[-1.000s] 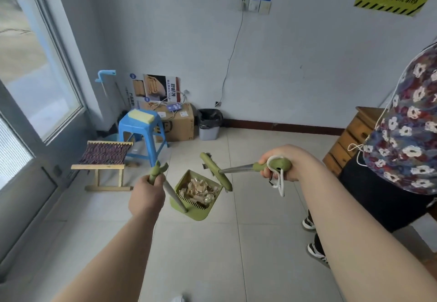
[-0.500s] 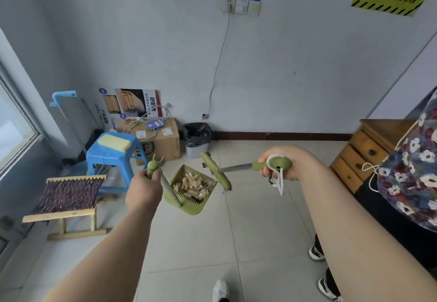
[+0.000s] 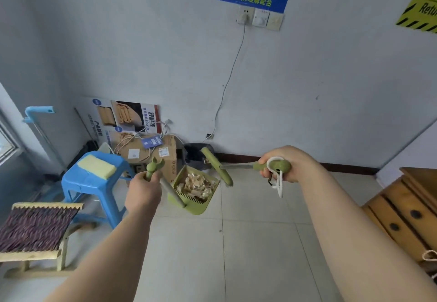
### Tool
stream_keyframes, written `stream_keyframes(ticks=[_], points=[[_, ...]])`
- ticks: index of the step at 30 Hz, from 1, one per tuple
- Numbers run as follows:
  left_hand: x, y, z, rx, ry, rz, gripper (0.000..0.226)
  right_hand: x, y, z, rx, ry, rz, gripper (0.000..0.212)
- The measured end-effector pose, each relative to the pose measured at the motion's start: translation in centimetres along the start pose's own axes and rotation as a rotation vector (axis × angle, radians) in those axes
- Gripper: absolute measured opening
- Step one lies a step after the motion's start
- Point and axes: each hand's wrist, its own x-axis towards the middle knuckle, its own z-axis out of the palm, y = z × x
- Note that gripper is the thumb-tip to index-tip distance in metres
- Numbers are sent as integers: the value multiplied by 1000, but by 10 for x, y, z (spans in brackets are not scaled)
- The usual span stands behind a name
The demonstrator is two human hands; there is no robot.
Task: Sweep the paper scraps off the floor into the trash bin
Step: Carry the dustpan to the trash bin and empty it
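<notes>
Two hands fisted | left hand [image 3: 142,193] grips dustpan [image 3: 201,210], paper scraps [image 3: 197,184] inside | right hand [image 3: 283,165] grips broom [image 3: 216,167] | trash bin [image 3: 192,157] beyond

Open tiled floor [image 3: 260,242] runs from near centre to the far wall. The trash bin [image 3: 192,157] stands against that wall, partly covered by the head of the broom [image 3: 216,168], with the loaded dustpan [image 3: 196,197] just nearer. A cardboard box [image 3: 165,157] flanks the bin's left. A blue stool [image 3: 94,183] and a folding stool [image 3: 35,228] crowd the left side, and a wooden chest [image 3: 406,212] blocks the right.
</notes>
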Motion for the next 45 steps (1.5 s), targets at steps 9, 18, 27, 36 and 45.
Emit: stream_keyframes(ticks=[9, 18, 27, 36, 45], points=[[119, 53, 60, -41, -27, -37, 36, 116, -73, -25, 83, 69, 10, 15], [247, 113, 97, -352, -113, -213, 42, 194, -162, -24, -2, 127, 41, 10], [309, 134, 121, -647, -79, -525, 43, 249, -213, -13, -92, 131, 65, 8], [327, 139, 147, -833, 51, -735, 26, 284, -238, -27, -219, 113, 47, 13], [337, 142, 170, -980, 141, -864, 23, 308, -254, -60, -234, 64, 3, 17]])
